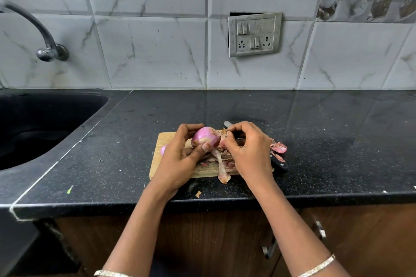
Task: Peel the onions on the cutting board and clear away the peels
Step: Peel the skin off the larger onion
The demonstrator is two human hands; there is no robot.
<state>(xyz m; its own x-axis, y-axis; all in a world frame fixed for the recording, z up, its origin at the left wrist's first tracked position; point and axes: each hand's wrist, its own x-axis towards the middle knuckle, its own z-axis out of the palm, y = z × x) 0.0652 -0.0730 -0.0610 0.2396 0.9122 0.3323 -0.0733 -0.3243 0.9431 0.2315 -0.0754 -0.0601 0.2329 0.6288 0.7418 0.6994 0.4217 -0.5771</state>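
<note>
Head view: the left hand [180,157] curls around a purple onion [206,137], thumb pressed on its near side, holding it just above the wooden cutting board [164,139]. The right hand [247,148] pinches a bit of skin at the onion's right side. Loose peels [222,171] lie on the board, one strip hanging over its near edge. A knife [279,163] lies under the right hand on the black bench [315,130].

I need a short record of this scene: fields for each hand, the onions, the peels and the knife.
left hand: holds onion over cutting board
right hand: pinches peel at the onion's side
second onion: mostly hidden behind left hand
loose peels: on board, some on counter
knife: lies under right hand, middle hidden
</note>
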